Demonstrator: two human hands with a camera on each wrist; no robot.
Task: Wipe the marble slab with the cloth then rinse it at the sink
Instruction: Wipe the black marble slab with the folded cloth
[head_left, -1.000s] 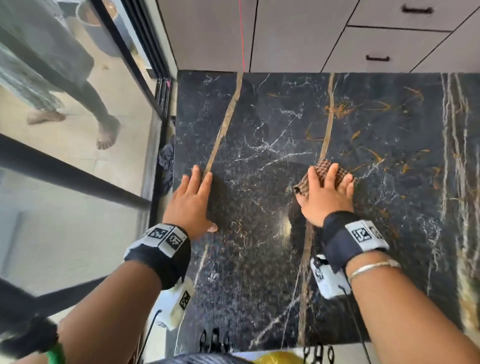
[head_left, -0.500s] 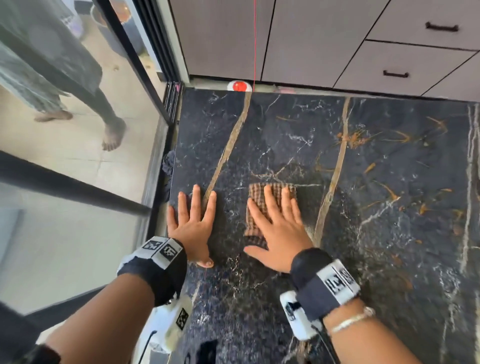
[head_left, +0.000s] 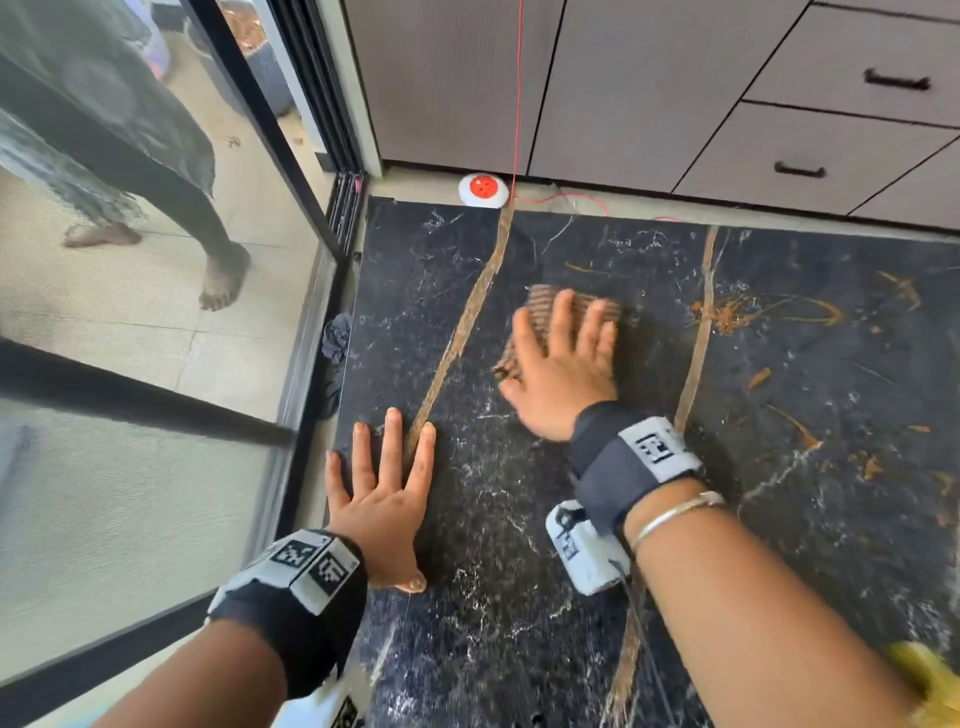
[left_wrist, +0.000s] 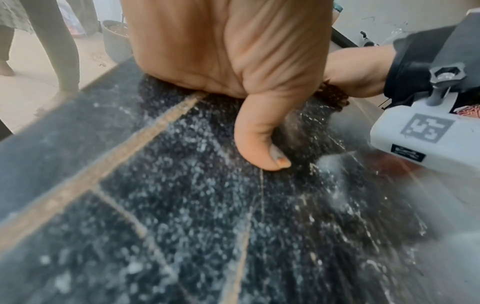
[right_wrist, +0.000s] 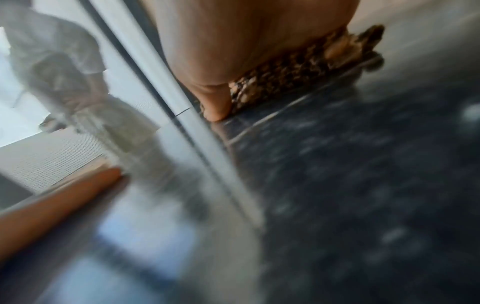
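While our right hand (head_left: 563, 371) lies flat with its fingers straight and a little spread on the checked brown cloth (head_left: 540, 306), pressing it onto the black marble slab (head_left: 779, 467), our left hand (head_left: 382, 499) is braced nearer us, palm down and fingers fanned, bare on the stone close to its left edge. The cloth is only pinned under the palm, not gripped, so we judge the main risk is that it bunches or slides out from beneath the fingers on a fast stroke, leaving skin rather than fabric dragging over the slab; the blur in the right wrist view suggests speed. The cloth sits between the two tan veins, and the orange smears (head_left: 727, 312) lie just past the right-hand vein, so a short sweep could miss them. Beyond the slab's far edge a red and white round socket (head_left: 483, 190) with a thin red cord (head_left: 518, 93) rests on the floor near the cabinets (head_left: 649, 93); a long push could snag it. To the left, the glass door (head_left: 156, 364) is just beside our braced hand. No sink is in view.
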